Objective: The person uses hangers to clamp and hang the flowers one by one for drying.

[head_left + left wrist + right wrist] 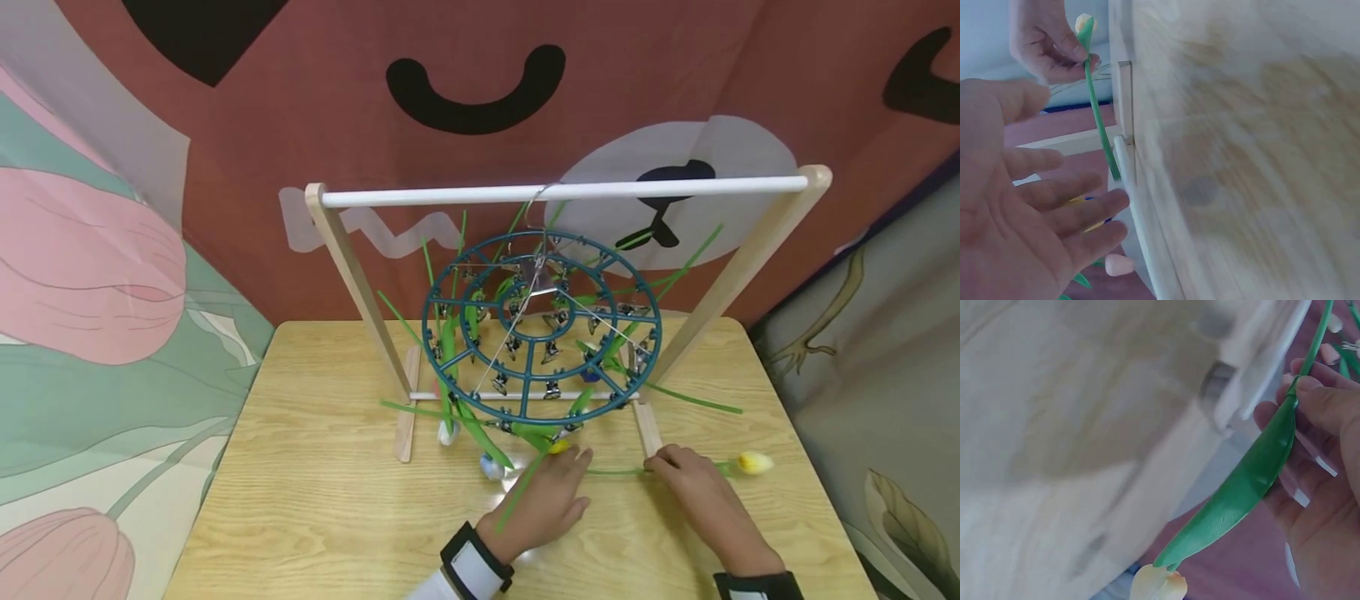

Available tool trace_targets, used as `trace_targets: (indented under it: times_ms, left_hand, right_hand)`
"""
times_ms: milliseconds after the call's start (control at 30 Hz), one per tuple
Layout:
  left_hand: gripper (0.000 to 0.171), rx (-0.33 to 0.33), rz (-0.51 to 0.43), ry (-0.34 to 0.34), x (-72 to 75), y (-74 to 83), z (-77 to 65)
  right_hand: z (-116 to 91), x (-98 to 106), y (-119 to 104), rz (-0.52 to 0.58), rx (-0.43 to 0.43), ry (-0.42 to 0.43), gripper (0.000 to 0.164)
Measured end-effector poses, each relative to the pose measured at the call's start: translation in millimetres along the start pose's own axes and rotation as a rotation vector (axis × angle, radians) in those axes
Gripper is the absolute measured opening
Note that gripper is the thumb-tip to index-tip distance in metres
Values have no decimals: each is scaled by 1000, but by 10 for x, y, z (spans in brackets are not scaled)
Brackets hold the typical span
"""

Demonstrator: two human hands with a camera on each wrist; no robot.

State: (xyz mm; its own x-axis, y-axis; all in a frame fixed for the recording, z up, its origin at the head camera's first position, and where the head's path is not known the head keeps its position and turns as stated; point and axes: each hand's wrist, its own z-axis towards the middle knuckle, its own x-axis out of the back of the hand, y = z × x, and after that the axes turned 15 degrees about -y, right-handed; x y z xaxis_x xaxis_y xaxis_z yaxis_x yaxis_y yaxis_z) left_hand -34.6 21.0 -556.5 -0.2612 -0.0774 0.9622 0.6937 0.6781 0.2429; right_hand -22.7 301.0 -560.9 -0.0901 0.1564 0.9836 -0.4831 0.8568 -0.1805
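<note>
My right hand (693, 496) pinches the green stem of a yellow artificial tulip (753, 463) between thumb and fingers, beside the stand's right foot. The right wrist view shows the grip just at the base of a long green leaf (1235, 481), the pale yellow bloom (1157, 584) pointing away. My left hand (543, 504) holds nothing; its fingers are spread in the left wrist view, near the free end of the stem (1099, 119). Above both hands hangs a round teal clip hanger (528, 375) with several tulips clipped to it, blooms downward.
A wooden stand with a white top bar (450, 197) carries the hanger by a hook. Its feet rest on the wooden table (315, 483). White (447, 432) and pale blue blooms (491, 467) hang low near my left hand. A printed cloth (337, 100) covers the wall behind.
</note>
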Motion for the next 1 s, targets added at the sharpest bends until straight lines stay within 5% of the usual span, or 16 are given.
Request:
trace_targets:
  times_ms: [333,500,633,800,1000]
  left_hand:
    - [29,6,233,115,171,147,-7]
    - [30,7,284,168,283,201,-20]
    - [27,5,331,214,375,186,-87]
    - [24,8,316,277,497,111,-210]
    - [25,19,242,280,630,-19,-375]
  right_hand:
    - [94,205,-256,-36,86,54,51]
    - [166,320,-383,-41,130,76,49]
    - [226,383,-482,-22,167,108,18]
    - [270,427,-547,29,171,168,63]
    - [231,464,-431,90,141,186,62]
